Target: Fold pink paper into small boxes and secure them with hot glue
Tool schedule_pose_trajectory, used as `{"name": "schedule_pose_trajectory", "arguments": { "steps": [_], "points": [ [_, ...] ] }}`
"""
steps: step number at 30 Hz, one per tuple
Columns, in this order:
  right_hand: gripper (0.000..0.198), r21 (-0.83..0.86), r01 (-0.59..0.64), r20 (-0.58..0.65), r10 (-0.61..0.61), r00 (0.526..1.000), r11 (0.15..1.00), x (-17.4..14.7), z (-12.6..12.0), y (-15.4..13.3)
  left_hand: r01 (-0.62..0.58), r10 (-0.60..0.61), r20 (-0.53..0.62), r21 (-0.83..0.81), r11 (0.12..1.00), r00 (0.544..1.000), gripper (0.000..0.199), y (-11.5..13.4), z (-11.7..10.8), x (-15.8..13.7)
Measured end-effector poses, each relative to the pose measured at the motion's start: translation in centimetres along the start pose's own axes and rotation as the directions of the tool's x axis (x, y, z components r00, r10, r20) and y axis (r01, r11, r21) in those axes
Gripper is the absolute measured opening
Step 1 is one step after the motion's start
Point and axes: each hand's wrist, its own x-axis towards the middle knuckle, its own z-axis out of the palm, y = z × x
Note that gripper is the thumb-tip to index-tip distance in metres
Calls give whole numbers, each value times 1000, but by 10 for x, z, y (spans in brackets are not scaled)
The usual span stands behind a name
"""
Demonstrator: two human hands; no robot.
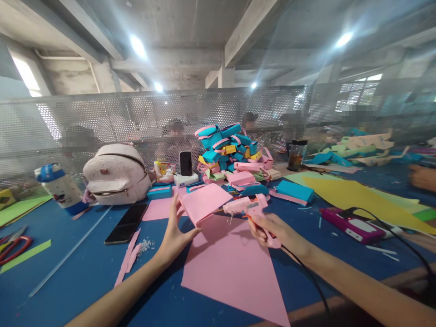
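Beyond the left hand (179, 231) and the right hand (270, 229), a concrete room with lit ceiling lamps (138, 47) is spreading out, and a perforated metal screen (136, 113) is standing across it. Beneath both forearms, a blue table (78, 268) is stretching to either side. Straight ahead of the hands, a pile of blue, pink and yellow paper pieces (223, 152) is rising high and hiding part of the screen. Ahead and left of the left hand, a pale backpack (116, 170) is sitting upright, with a bottle (61, 190) leaning slightly beyond it. A yellow sheet (354, 200) is lying beyond the right hand, and a flat pink sheet (231, 272) is spreading below and between the hands. Above that sheet, the left hand's thumb and fingers are clamping a folded pink piece (206, 204), tilted. The right hand is gripping a pink glue gun (250, 209), its nozzle pointing toward the piece; contact is hard to tell. Left of the left hand, a black phone (126, 224) is lying flat, with tiny white granules (146, 246) scattering near the wrist.
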Motion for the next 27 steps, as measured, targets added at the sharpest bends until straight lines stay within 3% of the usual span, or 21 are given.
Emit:
{"name": "schedule_pose_trajectory", "arguments": {
  "steps": [4,8,11,14,18,22,27],
  "points": [
    [52,-89,14,9,-13,1000,996,-2,-1,-5,-8,8,-22,2,1000,1000,104,-2,0,0],
    [54,-184,59,20,-56,998,981,1,-8,-17,3,3,-124,46,999,992,99,-7,-2,1],
    [54,-331,126,-77,-160,984,935,13,-27,-21,7,9,-232,67,998,973,93,-10,-4,3],
    [50,-579,99,-207,-263,942,809,31,-53,-16,15,-1,-280,48,999,960,93,-14,-6,5],
    [55,-667,26,-166,-182,969,745,47,-81,3,38,-34,-280,10,999,959,95,-15,-6,5],
    [56,-645,13,-78,-83,993,764,48,-98,27,41,-41,-254,-4,999,966,95,-12,-4,4],
    [52,-624,-55,-116,-23,993,779,39,-106,43,36,-35,-233,1,999,972,94,-5,-2,4]
  ]
}}
